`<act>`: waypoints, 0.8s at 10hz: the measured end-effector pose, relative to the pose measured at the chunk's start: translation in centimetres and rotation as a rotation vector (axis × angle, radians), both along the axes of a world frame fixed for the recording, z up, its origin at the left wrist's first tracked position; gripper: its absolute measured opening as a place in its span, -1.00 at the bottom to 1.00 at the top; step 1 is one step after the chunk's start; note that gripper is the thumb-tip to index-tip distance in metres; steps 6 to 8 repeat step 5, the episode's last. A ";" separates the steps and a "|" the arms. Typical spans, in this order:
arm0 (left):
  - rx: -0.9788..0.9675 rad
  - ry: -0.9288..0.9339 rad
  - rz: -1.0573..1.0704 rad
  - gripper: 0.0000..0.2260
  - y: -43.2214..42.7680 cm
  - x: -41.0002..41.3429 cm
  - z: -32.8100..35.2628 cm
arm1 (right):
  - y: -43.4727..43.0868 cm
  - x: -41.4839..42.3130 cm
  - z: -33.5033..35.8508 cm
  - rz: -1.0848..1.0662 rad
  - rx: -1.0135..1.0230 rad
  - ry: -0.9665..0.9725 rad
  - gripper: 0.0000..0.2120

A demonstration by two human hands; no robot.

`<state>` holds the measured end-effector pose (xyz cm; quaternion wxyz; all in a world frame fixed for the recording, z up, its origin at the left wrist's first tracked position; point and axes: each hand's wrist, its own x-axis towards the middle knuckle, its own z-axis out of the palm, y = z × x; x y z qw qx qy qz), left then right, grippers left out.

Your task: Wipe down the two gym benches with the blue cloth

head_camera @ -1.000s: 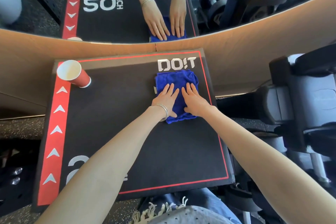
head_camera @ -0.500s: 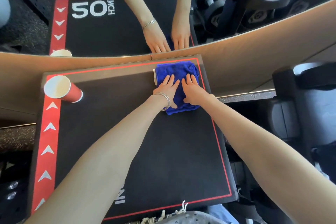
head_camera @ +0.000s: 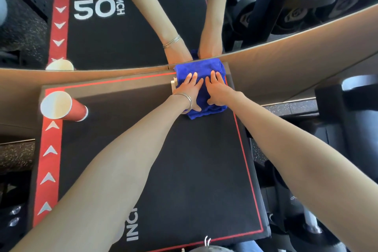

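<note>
From the head camera, both bare arms reach forward over a black padded counter [head_camera: 184, 170] edged with a thin red line and a red strip of white arrows along its 9 o'clock side, with white "INCH" lettering partly visible near 6 o'clock. The folded blue cloth [head_camera: 201, 69] lies at the counter's far right corner, toward 1 o'clock, its far edge touching the wall mirror [head_camera: 122, 32] that rises just behind the counter. The left hand [head_camera: 189, 90] lies flat on the cloth's left half, fingers [head_camera: 193, 76] stretched out and close together, pressing down on the fabric, not curled round it; a thin metal bangle [head_camera: 187, 101] circles that wrist. The right hand [head_camera: 216, 90] lies just beside it on the cloth's right half, likewise flat with its fingers extended toward 12 o'clock, the thumb spread along the cloth's near fold. The two hands sit side by side, almost touching. A small white tag [head_camera: 173, 86] shows at the cloth's left edge. A red paper cup [head_camera: 63, 107] with a white inside stands at the counter's far left corner, about 9 o'clock, well apart from the cloth. The mirror reflects the arms, the cloth, the cup rim and a "50 INCH" marking. Dumbbells [head_camera: 296, 12] appear in the reflection at 1 o'clock
</note>
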<state>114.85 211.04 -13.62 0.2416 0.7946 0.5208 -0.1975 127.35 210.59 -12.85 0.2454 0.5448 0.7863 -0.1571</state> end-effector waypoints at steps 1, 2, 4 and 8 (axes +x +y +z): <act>0.005 0.000 0.028 -0.05 0.3 0.2 -0.3 | 0.3 0.0 -0.4 -0.005 0.019 -0.002 -0.26; 0.039 0.005 0.026 -0.06 -0.1 0.3 -0.2 | -0.4 0.5 -0.6 -0.041 0.037 0.057 -0.22; 0.221 0.074 0.060 -0.30 -5.1 -0.8 0.2 | -4.5 2.4 -0.3 -0.030 0.134 0.216 -0.34; 0.262 0.044 0.113 -0.34 -8.5 -1.8 0.5 | -7.6 3.3 0.0 0.054 0.222 0.230 -0.33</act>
